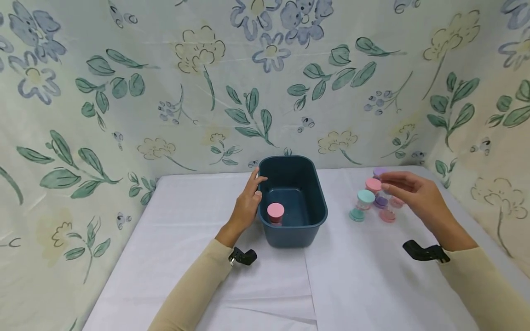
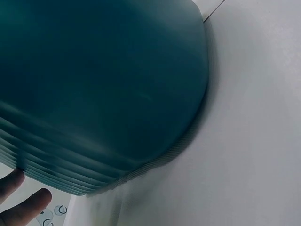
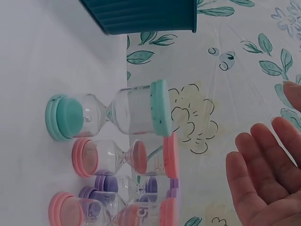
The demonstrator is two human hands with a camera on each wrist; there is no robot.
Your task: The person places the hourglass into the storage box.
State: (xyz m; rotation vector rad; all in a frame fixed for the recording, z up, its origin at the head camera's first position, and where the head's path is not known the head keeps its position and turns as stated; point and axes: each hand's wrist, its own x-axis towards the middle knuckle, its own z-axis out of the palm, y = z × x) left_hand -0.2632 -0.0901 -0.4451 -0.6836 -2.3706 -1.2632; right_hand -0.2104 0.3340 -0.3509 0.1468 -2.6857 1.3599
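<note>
From the head view, I see the left hand [image 1: 246,202] rest uncurled against the bin [image 1: 292,237], a pink hourglass [image 1: 275,212] inside. Left wrist: fingers [image 2: 29,207] by its ribs. Right wrist: the right hand [image 3: 265,176], loose, empty, near hourglasses [image 3: 161,108] on the desk [image 3: 26,141].

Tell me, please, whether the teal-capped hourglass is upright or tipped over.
Upright: in the head view, the teal-capped hourglass stands on its bottom cap, its top cap above.

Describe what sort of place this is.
Probably a staged tabletop recording spot, though the wider room isn't visible. Floral cloth hangs like a backdrop around a table covered in white, where a dark teal bin stands with a cluster of small hourglasses beside it.
</note>
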